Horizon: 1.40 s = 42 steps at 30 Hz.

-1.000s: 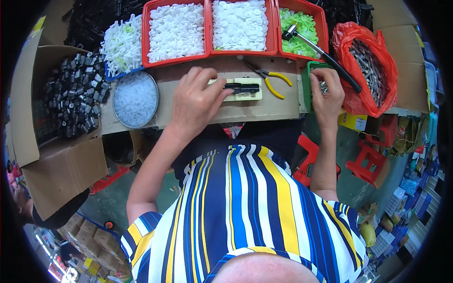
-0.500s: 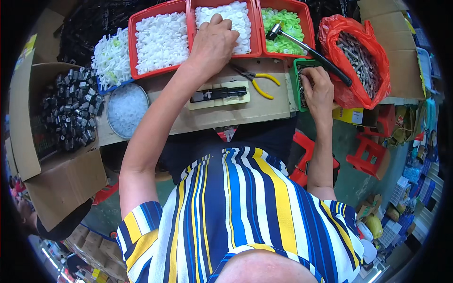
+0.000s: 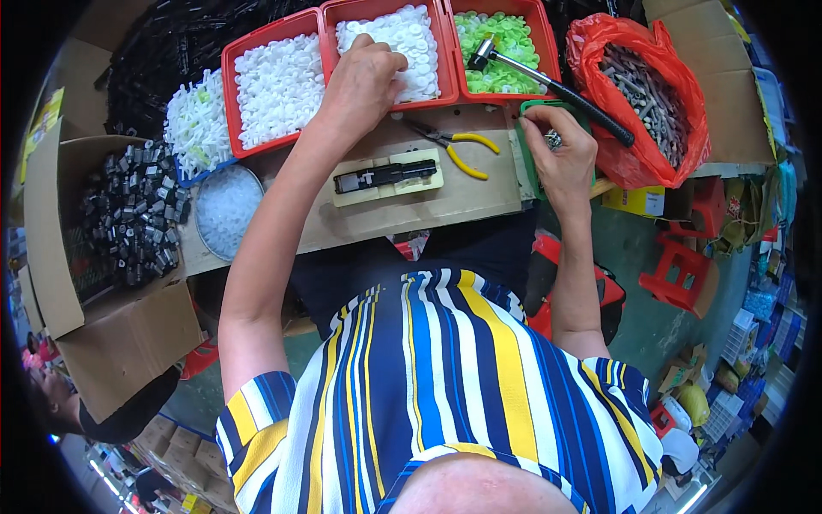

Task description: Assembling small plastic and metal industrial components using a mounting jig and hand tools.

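My left hand [image 3: 364, 86] reaches into the middle red tray [image 3: 323, 30], its fingers bent together among the small white round plastic pieces [image 3: 418, 56]. What its fingertips pinch, if anything, is hidden. At the right, my right hand [image 3: 565, 163] is over a small green tray [image 3: 526, 158], thumb and fingers curled round a cluster of small shiny metal parts [image 3: 553, 139]. Between the hands lies a cream-coloured fixture [image 3: 385, 194] with a long black part [image 3: 387, 176] set in it. Beside this rest pliers [image 3: 467, 154] with yellow handles.
A black-handled hammer [image 3: 548, 83] lies across the tray of green pieces [image 3: 509, 36]. Right of it stands a red bag [image 3: 599, 167] of metal pieces. At left are a round dish [image 3: 227, 210] of translucent bits and a cardboard box [image 3: 128, 317] with black parts.
My right hand has turned and shifted slightly left and up, with small metal parts now showing between thumb and fingers. My left hand stays in the white pieces. The view has shifted slightly.
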Each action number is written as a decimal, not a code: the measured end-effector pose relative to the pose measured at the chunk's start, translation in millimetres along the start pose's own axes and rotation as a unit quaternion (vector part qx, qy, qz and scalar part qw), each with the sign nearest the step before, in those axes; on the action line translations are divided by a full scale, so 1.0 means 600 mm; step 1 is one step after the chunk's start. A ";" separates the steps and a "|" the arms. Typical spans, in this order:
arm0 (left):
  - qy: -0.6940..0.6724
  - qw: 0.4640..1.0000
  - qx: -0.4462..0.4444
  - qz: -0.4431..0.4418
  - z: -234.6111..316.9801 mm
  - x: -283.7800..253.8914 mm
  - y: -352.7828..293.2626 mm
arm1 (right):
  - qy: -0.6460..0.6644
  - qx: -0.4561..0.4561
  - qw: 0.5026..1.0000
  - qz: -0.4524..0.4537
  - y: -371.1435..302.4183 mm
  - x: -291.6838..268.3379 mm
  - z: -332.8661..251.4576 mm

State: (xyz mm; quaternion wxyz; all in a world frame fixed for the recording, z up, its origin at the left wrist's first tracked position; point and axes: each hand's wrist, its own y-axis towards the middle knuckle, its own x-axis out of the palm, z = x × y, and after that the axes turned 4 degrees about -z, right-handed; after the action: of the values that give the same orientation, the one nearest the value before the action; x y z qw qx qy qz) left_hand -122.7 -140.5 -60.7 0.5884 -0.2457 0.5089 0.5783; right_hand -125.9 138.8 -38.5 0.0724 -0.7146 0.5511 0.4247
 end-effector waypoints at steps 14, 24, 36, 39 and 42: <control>0.001 0.998 -0.024 -0.055 -0.007 -0.003 0.007 | 0.069 -0.039 0.996 -0.039 0.021 0.039 -0.044; -0.011 0.999 -0.005 -0.037 0.008 -0.006 0.011 | 0.106 -0.023 0.993 -0.048 0.023 0.052 -0.047; -0.369 0.911 -0.173 0.056 0.073 -0.030 -0.065 | 0.168 -0.066 0.982 -0.047 0.042 0.095 -0.096; -0.322 0.931 -0.162 0.065 0.081 -0.036 -0.076 | 0.155 -0.074 0.984 -0.043 0.039 0.098 -0.104; -0.219 0.966 -0.092 0.104 0.089 -0.043 -0.081 | 0.141 -0.069 0.987 -0.042 0.035 0.099 -0.111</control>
State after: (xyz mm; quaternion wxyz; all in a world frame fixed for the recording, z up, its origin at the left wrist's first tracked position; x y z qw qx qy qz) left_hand -55.6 -114.8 -33.1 0.5969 -0.1117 0.3355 0.7202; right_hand -106.9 49.7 -30.0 -0.0380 -0.7935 0.4943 0.3530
